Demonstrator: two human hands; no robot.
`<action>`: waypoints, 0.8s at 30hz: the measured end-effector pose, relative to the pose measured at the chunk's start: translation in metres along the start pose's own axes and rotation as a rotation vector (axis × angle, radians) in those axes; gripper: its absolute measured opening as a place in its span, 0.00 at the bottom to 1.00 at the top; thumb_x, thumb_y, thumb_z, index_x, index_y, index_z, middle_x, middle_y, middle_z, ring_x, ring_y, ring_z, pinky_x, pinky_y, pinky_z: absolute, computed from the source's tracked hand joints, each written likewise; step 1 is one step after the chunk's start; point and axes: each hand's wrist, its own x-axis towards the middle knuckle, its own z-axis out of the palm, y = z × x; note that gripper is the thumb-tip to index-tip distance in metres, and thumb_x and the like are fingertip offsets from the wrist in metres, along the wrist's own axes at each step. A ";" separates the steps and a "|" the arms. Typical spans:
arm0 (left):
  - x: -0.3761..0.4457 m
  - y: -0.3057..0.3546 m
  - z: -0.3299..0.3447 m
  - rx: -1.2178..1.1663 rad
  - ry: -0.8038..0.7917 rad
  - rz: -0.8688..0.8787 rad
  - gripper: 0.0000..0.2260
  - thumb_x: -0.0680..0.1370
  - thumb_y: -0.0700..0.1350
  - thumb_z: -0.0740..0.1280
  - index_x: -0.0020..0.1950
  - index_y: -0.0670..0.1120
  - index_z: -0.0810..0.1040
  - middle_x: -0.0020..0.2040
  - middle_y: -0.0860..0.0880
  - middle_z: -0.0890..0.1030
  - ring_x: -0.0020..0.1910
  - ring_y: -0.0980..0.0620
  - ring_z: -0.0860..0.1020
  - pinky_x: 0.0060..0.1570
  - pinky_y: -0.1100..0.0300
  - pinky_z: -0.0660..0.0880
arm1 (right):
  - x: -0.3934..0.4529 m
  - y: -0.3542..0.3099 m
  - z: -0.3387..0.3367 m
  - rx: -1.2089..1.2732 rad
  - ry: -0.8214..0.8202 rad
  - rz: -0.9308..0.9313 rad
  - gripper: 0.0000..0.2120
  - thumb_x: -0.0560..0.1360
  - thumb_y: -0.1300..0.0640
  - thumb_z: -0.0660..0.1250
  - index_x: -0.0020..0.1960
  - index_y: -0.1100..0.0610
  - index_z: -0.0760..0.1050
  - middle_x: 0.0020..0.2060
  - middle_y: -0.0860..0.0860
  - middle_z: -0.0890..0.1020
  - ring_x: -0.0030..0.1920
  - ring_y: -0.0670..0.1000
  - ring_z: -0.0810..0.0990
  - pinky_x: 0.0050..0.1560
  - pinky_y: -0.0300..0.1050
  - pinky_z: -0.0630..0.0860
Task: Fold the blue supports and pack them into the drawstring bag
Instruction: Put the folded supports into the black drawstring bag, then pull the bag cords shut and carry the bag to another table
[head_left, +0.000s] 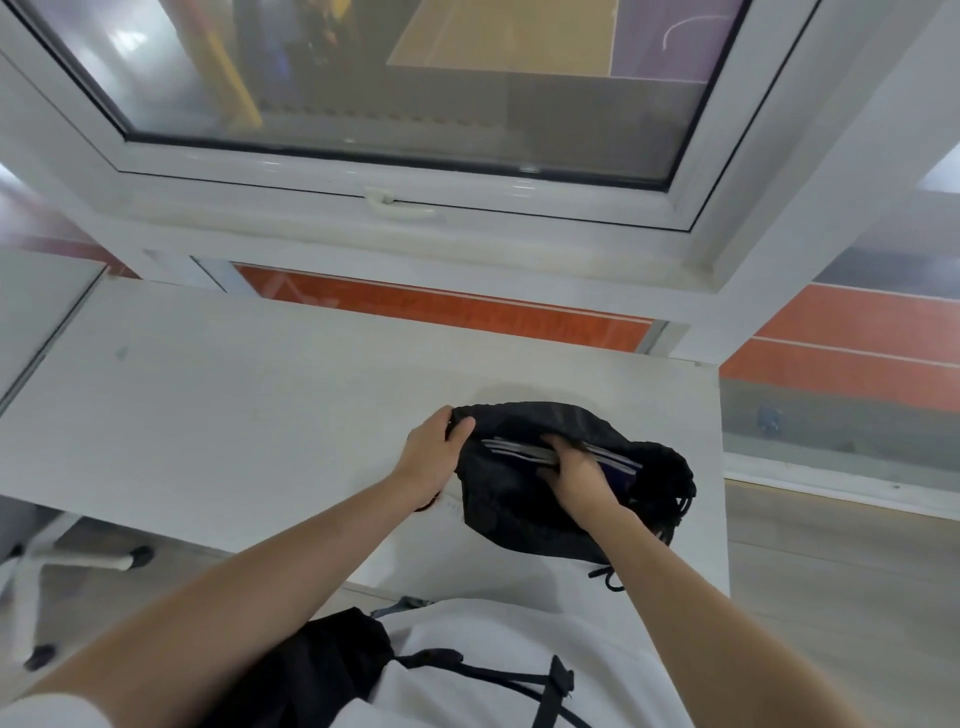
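Note:
A black drawstring bag (524, 504) lies on the white table (234, 405), its mouth held open towards the window. My left hand (431, 452) grips the bag's rim at its left corner. My right hand (576, 475) reaches into the mouth and holds the folded blue supports (615, 467), dark blue with grey-white edges, partly inside the bag. Black cords (680, 501) trail from the bag's right side and another cord end (608, 577) hangs below it.
A white window frame with a handle (400, 205) rises behind the table. The table's right edge (722, 467) is close to the bag. A chair base with castors (78, 558) stands at lower left. A black strap crosses my white shirt (498, 675).

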 end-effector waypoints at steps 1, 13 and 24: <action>0.000 -0.001 0.000 0.019 0.017 -0.005 0.11 0.85 0.52 0.59 0.52 0.46 0.76 0.47 0.51 0.82 0.46 0.54 0.79 0.39 0.63 0.71 | -0.006 0.002 -0.003 -0.006 0.009 -0.016 0.23 0.80 0.57 0.70 0.74 0.50 0.72 0.66 0.56 0.79 0.65 0.60 0.78 0.68 0.52 0.74; 0.020 -0.006 0.011 0.280 0.095 0.149 0.13 0.84 0.56 0.59 0.50 0.48 0.75 0.48 0.51 0.75 0.47 0.51 0.76 0.47 0.54 0.74 | -0.075 0.038 -0.062 -0.097 0.665 -0.164 0.15 0.74 0.60 0.75 0.60 0.56 0.79 0.55 0.50 0.81 0.56 0.53 0.78 0.59 0.45 0.75; 0.008 -0.001 0.000 0.200 0.018 0.159 0.12 0.85 0.53 0.57 0.50 0.49 0.75 0.41 0.49 0.82 0.38 0.49 0.82 0.40 0.49 0.80 | -0.082 0.079 -0.061 0.138 0.384 0.342 0.10 0.82 0.51 0.65 0.44 0.54 0.72 0.38 0.50 0.81 0.39 0.55 0.79 0.38 0.50 0.76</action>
